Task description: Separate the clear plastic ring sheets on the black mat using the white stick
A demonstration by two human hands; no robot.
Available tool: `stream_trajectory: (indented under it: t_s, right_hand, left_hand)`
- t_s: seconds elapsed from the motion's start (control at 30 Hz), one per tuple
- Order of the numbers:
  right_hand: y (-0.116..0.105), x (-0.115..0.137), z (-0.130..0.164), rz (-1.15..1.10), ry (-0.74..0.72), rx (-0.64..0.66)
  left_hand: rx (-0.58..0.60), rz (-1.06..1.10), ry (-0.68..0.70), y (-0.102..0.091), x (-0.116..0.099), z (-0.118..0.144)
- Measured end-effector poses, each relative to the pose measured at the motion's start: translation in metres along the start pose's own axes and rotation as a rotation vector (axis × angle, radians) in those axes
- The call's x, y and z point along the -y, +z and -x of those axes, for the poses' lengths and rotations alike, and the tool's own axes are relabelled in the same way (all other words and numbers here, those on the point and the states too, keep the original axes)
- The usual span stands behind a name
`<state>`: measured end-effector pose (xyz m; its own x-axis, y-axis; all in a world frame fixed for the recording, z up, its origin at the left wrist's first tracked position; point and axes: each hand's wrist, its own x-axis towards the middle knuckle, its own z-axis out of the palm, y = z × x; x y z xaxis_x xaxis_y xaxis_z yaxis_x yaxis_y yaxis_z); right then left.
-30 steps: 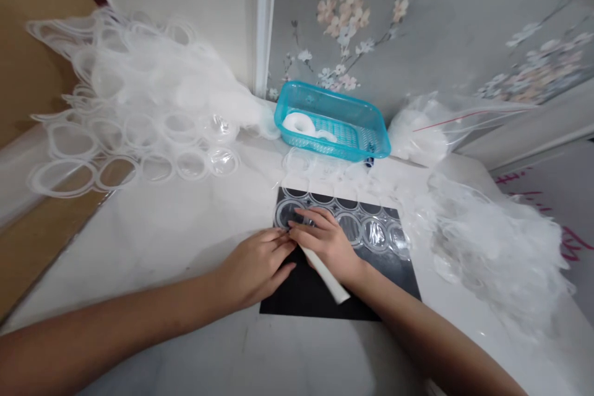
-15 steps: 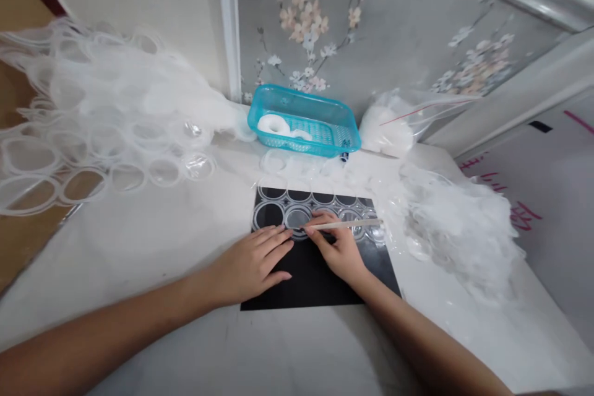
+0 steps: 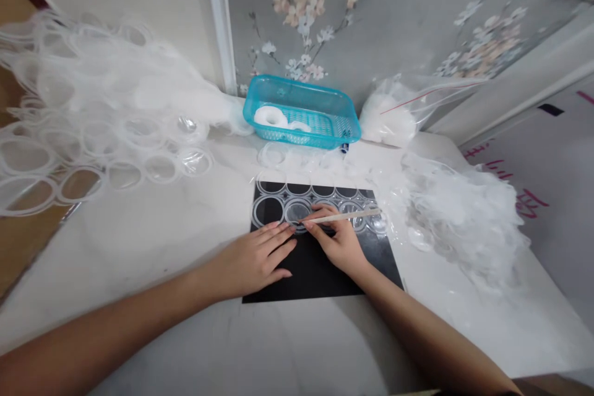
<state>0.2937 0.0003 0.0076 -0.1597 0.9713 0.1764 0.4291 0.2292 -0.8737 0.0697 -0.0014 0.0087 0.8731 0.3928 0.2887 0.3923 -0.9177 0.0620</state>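
Fingers of right hand pinching thin stick, tip hidden; left hand flat, fingers together.

A thin pale wooden stick lies nearly level, its tip on a clear plastic sheet of round rings. The sheet lies flat across the far edge of a black rectangular mat on the desk.
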Motion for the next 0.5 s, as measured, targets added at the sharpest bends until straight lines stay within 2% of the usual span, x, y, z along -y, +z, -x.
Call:
stream_trajectory:
  t_s: [0.27, 0.5]
  right_hand:
    - [0.0001, 0.0008, 0.0025, 0.051, -0.046, -0.011]
    - [-0.0029, 0.0026, -0.0005, 0.037, -0.011, 0.006]
  left_hand:
    - [0.054, 0.007, -0.009, 0.0013, 0.0002, -0.0004]
    - [0.072, 0.046, -0.021, 0.0014, 0.0004, -0.0005]
